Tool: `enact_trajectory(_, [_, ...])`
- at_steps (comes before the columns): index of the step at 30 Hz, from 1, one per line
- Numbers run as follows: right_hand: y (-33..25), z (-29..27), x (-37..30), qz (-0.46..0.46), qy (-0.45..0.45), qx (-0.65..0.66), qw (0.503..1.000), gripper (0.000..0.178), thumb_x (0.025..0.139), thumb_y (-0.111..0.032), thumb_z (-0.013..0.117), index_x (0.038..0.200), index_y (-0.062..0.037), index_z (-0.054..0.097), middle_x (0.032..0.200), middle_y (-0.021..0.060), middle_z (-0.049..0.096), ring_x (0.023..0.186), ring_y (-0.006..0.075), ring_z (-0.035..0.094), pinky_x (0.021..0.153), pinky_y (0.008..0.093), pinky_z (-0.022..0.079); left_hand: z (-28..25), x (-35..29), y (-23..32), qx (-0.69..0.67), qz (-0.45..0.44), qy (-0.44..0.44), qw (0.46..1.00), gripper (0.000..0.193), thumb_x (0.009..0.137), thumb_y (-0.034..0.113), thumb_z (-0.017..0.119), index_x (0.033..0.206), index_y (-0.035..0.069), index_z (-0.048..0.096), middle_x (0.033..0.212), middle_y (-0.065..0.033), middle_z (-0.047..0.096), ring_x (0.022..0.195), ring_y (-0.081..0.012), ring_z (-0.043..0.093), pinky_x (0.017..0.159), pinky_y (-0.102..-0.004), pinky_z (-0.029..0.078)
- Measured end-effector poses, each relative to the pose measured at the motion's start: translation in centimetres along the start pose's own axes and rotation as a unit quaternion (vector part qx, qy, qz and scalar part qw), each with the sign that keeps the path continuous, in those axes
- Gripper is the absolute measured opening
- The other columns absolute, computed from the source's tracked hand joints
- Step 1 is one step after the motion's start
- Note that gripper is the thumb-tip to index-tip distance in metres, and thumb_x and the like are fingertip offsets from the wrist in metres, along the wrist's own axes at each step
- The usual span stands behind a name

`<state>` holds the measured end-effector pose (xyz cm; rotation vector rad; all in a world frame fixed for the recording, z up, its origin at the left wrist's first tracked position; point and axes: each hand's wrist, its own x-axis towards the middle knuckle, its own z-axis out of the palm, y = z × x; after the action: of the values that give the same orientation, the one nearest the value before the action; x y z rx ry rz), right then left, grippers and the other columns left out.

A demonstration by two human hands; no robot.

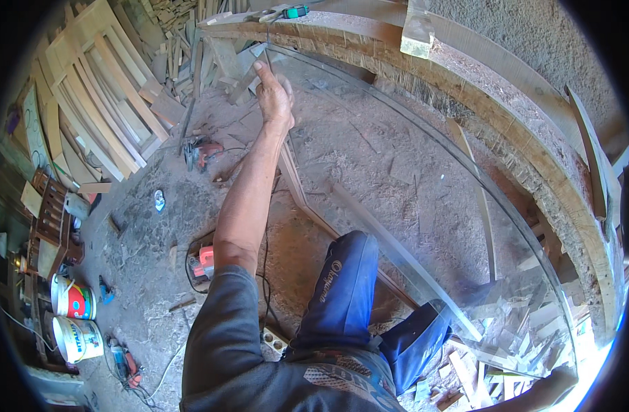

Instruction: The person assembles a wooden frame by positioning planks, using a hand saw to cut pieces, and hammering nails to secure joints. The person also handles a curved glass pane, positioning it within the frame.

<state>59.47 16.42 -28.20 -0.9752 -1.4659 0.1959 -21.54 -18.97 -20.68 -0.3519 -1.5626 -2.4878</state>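
A large clear glass pane [424, 158] stretches across the middle of the view, with the floor and wood scraps showing through it. My left hand [274, 99] is at its far left end, fingers closed around the edge and thumb pointing up. At the near right corner my right hand [560, 380] holds the pane's edge; it is dark, and its separate fingers are hard to make out. A pale streak lies across the glass near my knees. My legs in blue trousers [345, 281] are bent beneath the near side.
A long thick wooden slab [493, 113] runs along the far right, carrying a wood block [417, 34] and a green tape measure [296, 12]. Wooden frames [98, 89] lean at left. Power tools [203, 152], cords and two buckets [74, 299] stand on the dusty floor.
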Motion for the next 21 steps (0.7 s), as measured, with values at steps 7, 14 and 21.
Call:
enact_trajectory(7, [-0.4,1.2,-1.9,-0.003,-0.022,-0.024,0.999,0.013,0.09,-0.016,0.056,0.085,-0.0048,0.059,0.08,0.0082,0.055,0.076,0.0218,0.053,0.071,0.0357,0.047,-1.0,0.9,-0.4,0.017,0.005,0.019,1.0,0.072,0.094,0.074,0.032,0.051,0.016,0.037,0.043,0.0028,0.033,0.035,-0.0113,0.032,0.035,-0.0269,0.021])
enact_trajectory(14, [-5.2,5.2,-3.0,-0.012,-0.041,-0.049,0.998,0.011,0.09,-0.011,0.054,0.085,-0.0027,0.058,0.08,0.007,0.052,0.074,0.0199,0.051,0.07,0.0334,0.046,-1.1,1.2,0.1,0.006,-0.004,0.029,1.0,0.071,0.095,0.073,0.034,0.052,0.017,0.036,0.043,0.003,0.033,0.035,-0.0116,0.032,0.035,-0.027,0.021])
enact_trajectory(21, [-8.4,6.4,-2.5,0.01,-0.033,-0.203,0.979,0.01,0.091,-0.006,0.052,0.084,-0.0006,0.056,0.079,0.0059,0.05,0.073,0.0179,0.049,0.069,0.0312,0.046,-3.3,4.4,-3.0,0.041,0.028,0.076,0.996,0.066,0.099,0.064,0.037,0.103,0.003,0.059,0.067,-0.0035,0.058,0.054,-0.0141,0.054,0.046,-0.0287,0.042])
